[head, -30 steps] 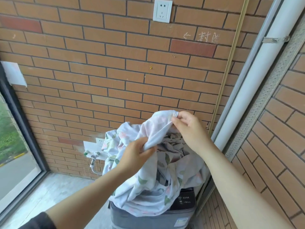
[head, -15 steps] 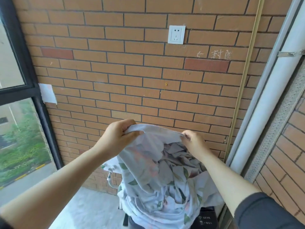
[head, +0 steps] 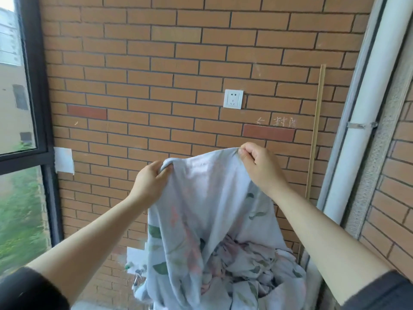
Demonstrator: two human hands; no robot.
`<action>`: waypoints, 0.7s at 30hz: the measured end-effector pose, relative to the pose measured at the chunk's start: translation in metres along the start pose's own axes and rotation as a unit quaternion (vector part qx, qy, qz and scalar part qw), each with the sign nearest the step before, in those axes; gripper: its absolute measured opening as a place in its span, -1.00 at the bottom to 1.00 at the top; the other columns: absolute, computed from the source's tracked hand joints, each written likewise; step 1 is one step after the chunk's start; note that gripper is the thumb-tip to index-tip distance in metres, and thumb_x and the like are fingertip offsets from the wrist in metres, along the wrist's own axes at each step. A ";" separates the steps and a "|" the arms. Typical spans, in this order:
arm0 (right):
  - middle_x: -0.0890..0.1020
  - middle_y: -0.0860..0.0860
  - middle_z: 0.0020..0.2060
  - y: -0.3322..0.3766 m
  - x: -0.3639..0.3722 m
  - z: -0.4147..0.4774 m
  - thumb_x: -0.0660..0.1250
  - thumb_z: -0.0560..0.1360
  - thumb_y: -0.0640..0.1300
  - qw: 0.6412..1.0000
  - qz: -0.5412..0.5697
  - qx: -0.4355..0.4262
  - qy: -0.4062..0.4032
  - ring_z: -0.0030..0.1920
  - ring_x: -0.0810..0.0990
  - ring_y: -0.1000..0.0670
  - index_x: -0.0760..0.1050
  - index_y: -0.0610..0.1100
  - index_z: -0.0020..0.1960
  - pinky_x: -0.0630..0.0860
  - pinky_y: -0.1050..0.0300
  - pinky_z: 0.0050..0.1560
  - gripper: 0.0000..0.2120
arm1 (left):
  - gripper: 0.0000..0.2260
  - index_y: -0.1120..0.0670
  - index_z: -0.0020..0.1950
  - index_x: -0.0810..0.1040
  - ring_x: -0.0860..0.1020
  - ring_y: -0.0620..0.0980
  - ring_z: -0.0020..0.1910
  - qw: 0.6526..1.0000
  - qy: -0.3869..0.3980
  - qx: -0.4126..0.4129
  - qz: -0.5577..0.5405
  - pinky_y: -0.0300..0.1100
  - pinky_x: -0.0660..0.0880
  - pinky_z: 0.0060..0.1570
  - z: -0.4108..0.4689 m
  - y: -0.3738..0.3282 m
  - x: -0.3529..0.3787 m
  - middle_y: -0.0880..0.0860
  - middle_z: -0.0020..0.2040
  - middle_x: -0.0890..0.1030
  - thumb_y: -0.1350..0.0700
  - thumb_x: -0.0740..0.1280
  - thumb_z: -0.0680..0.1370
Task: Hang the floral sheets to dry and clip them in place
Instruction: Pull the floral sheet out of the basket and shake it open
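1. Between the black window frame (head: 38, 86) on the left and the white pipe (head: 362, 130) on the right, the brick wall (head: 156, 63) stands straight ahead, and both arms reach toward it.
2. Left edge: the frame runs top to bottom, with a white paper patch (head: 64, 163) stuck on the bricks just beside it. The left hand (head: 149, 182) is well apart from both.
3. Right edge: a thin wooden strip (head: 315, 130) leans upright against the wall, just left of the pipe. The right hand (head: 259, 168) is nearer to this side, yet apart from the strip.
4. A white socket (head: 233, 99) sits on the wall above the hands, a little left of the right one.
5. The floral sheet (head: 207, 220) hangs between the two hands by its top edge, which slopes up from left to right.
6. Its lower part falls into a crumpled heap at the bottom of the view — what the heap lies on is hidden.
7. Left hand: back toward the camera, fingers curled tight round a bunch of the edge.
8. Right hand: held higher, wrist bent, fingertips and thumb pinching the corner of the cloth — knuckles uppermost.
9. Both forearms are bare, with dark sleeves at the lower corners.
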State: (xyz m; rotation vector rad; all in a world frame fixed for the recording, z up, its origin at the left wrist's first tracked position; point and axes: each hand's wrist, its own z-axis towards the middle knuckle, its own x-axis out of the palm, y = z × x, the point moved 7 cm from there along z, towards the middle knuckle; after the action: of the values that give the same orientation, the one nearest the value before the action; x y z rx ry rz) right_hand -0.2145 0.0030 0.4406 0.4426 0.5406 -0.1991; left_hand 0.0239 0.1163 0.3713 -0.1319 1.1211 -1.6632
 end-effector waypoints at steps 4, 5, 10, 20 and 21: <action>0.40 0.05 -0.49 -0.018 -0.003 0.002 0.17 0.60 -0.17 0.999 -0.035 0.028 -0.019 -0.45 0.32 0.07 0.42 -0.12 -0.25 0.22 0.13 -0.40 -0.75 | -0.70 0.15 -0.33 0.38 0.32 -0.03 -0.40 0.999 -0.008 -0.008 -0.040 -0.13 0.24 -0.39 -0.002 -0.015 -0.004 0.00 -0.42 0.38 0.06 0.25 0.58; 0.39 0.05 -0.50 -0.020 -0.010 0.004 0.17 0.60 -0.18 0.998 -0.045 0.033 -0.038 -0.46 0.33 0.04 0.42 -0.12 -0.26 0.24 0.10 -0.40 -0.75 | -0.68 0.11 -0.37 0.34 0.30 -0.05 -0.42 0.998 -0.016 -0.013 -0.051 -0.16 0.22 -0.42 0.000 -0.017 -0.010 -0.02 -0.44 0.34 0.07 0.26 0.57; 0.42 0.01 -0.49 -0.025 -0.027 0.014 0.17 0.59 -0.20 0.995 -0.080 0.043 -0.043 -0.42 0.40 -0.07 0.49 -0.19 -0.20 0.30 0.07 -0.38 -0.78 | -0.68 0.18 -0.33 0.42 0.33 -0.04 -0.40 0.998 0.000 0.051 -0.023 -0.24 0.21 -0.43 0.009 -0.040 -0.025 0.01 -0.40 0.38 0.03 0.33 0.53; 0.40 0.06 -0.43 0.032 0.014 -0.001 0.26 0.58 -0.15 0.985 0.161 0.029 0.051 -0.40 0.31 0.15 0.53 -0.15 -0.24 0.28 0.24 -0.34 -0.76 | -0.15 -0.09 0.42 0.36 0.47 -0.15 0.17 0.999 0.022 0.043 -0.003 -0.25 0.37 0.10 -0.015 -0.057 0.004 -0.15 0.17 0.50 -0.27 0.54 0.19; 0.41 0.04 -0.41 0.036 0.017 -0.001 0.26 0.59 -0.14 0.984 0.165 0.023 0.067 -0.38 0.32 0.14 0.55 -0.17 -0.21 0.29 0.23 -0.32 -0.77 | -0.09 -0.13 0.46 0.30 0.44 -0.22 0.17 0.997 0.039 0.073 -0.009 -0.28 0.34 0.13 -0.018 -0.065 0.007 -0.20 0.17 0.48 -0.25 0.56 0.17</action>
State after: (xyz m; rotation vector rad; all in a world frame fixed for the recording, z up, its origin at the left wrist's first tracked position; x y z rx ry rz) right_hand -0.1905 0.0341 0.4431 0.5869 0.5868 0.1379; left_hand -0.0349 0.1199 0.4047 0.0168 1.0541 -1.7732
